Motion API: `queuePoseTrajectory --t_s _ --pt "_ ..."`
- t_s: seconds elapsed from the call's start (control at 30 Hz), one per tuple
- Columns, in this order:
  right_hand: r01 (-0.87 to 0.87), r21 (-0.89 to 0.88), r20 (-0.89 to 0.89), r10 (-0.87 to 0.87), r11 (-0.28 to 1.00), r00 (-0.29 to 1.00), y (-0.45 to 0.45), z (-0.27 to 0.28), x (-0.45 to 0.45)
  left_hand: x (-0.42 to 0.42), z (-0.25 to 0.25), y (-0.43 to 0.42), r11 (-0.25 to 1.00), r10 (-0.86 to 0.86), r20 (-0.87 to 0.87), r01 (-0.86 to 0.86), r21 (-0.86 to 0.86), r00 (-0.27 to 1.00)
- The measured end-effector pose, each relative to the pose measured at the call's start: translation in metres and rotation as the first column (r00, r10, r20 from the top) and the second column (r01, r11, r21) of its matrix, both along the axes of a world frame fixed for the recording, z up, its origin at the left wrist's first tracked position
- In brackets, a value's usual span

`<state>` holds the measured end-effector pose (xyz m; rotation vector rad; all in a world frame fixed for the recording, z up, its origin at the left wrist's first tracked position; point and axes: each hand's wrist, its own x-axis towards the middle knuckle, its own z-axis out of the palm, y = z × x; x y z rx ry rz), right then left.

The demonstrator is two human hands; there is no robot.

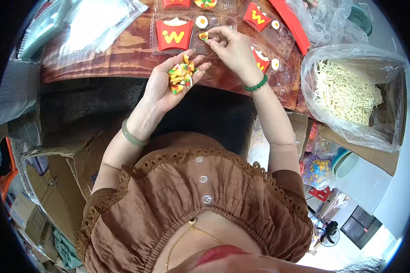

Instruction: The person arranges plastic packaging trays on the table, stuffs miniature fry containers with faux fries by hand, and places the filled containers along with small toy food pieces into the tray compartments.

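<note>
My left hand [159,86] is palm up and cupped around a pile of small toy pizza slices [181,75], coloured yellow, red and green. Between the thumb and fingers of my right hand [237,52] is one toy pizza slice [203,36], held over a clear plastic tray [219,20]. In that tray sit a red carton [175,40] with a yellow mark and white filling, and a toy fried egg [201,22]. Another red carton [257,17] and an egg [275,24] lie to the right, and my right forearm partly covers a further carton [261,59].
Clear plastic sheets [98,22] lie at the left of the wooden table [95,63]. At the right, a lined box [401,100] holds pale noodle-like strands [348,93]. A red strip [290,25] and crumpled plastic bags [332,20] are at the upper right.
</note>
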<state>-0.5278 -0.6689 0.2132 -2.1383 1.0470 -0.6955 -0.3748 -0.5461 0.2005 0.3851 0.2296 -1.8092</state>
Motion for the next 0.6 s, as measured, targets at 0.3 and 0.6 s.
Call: queuePoseTrajectory --t_s 0.3,0.6 --pt "-0.094 -0.093 -0.177 0.076 0.991 0.981 -0.005 0.002 0.005 0.006 0.004 -0.013 0.999 0.023 0.108 -0.018 -0.048 0.994" --pt "-0.114 -0.346 -0.207 0.043 0.931 0.977 -0.004 0.005 0.007 0.001 0.004 -0.011 1.000 0.015 0.060 -0.015 0.007 0.998"
